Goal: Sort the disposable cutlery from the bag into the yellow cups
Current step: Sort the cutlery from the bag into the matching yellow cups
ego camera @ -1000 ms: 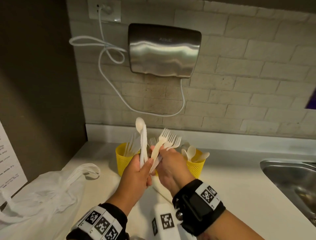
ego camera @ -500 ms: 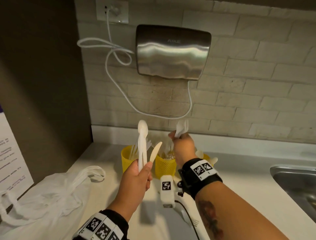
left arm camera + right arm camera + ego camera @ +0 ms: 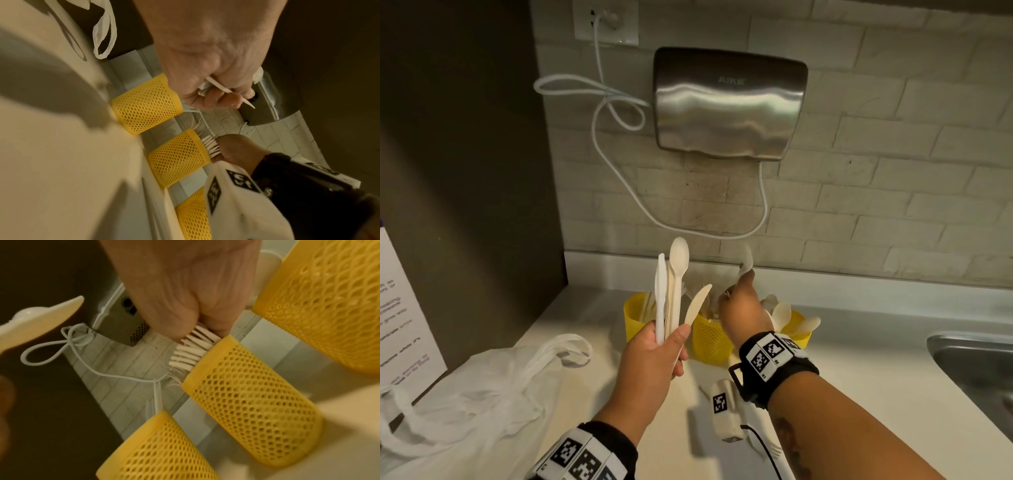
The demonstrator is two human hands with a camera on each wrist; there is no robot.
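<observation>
Nearest to you, at the lower left of the head view, the bag lies slack on the counter; what is still inside I cannot tell. Your left hand, in the lower middle, is closed round a bundle standing upright: a spoon, a serrated knife and a second knife. Keep this grip firm so the pieces do not slip. Just behind it, your right hand pinches the forks at their handle ends, tines down in the middle cup. I think you are setting them in; lower them until they rest on the bottom, then open the fingers, and do not push sideways, because the light cup may tip. Farther back, the left cup holds upright pieces, probably knives, and the right cup holds spoons. The bundle should go there next, knives left and spoon right.
</observation>
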